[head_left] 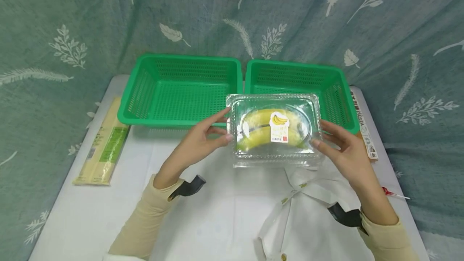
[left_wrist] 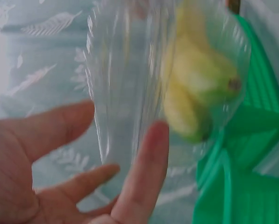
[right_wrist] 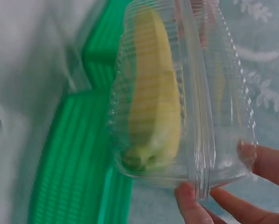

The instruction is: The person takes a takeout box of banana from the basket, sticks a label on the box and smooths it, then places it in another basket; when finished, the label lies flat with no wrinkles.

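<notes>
A clear plastic clamshell box of bananas [head_left: 264,130], with a white label showing bananas, is held up over the front of the green baskets. My left hand [head_left: 197,142] holds its left end, thumb and fingers spread along the edge. At the opposite end, my right hand [head_left: 342,152] grips the box. The right wrist view shows the right thumb [right_wrist: 188,192] and fingertips on either side of the box's rim seam. In the left wrist view, yellow-green bananas [left_wrist: 197,77] show through the plastic beside the left fingers.
Two green baskets, the left [head_left: 195,123] and the right [head_left: 353,120], stand side by side at the table's back. A noodle-like pack [head_left: 103,144] lies at left. Right are a long printed box [head_left: 366,136] and a red lollipop [head_left: 388,191]. A patterned curtain [head_left: 203,11] hangs behind.
</notes>
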